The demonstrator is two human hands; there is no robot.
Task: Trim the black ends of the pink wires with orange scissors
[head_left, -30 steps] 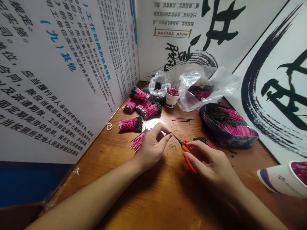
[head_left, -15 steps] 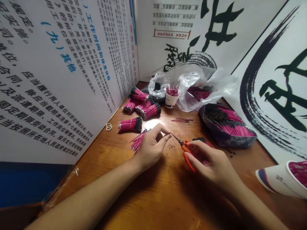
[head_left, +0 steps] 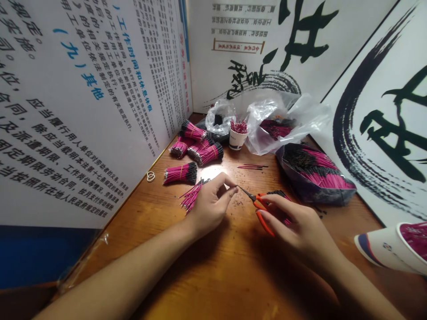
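Observation:
My left hand (head_left: 211,200) is closed in a pinch, thumb against index finger, with a tiny dark tip at the fingertips. What it pinches is mostly hidden. Loose pink wires with black ends (head_left: 191,198) lie by its left side, partly behind it. In my right hand (head_left: 296,226) is a pair of small scissors (head_left: 255,198) with orange handles. Their narrow dark blades point up and left, the tip right at my left fingertips. Behind the right hand, more black-ended pink wires (head_left: 278,194) show in part.
Banded wire bundles (head_left: 180,174) lie at the left, near white rubber bands (head_left: 151,176). Behind stand a paper cup of wires (head_left: 238,141) and a clear plastic bag (head_left: 258,142). A wire-filled dark container (head_left: 333,198) and another paper cup (head_left: 376,249) are right. Dark scraps dot the wooden table (head_left: 213,275).
The orange handles have moved slightly closer together in my right hand. My left hand stays in the same pinch, and the objects on the table look unchanged.

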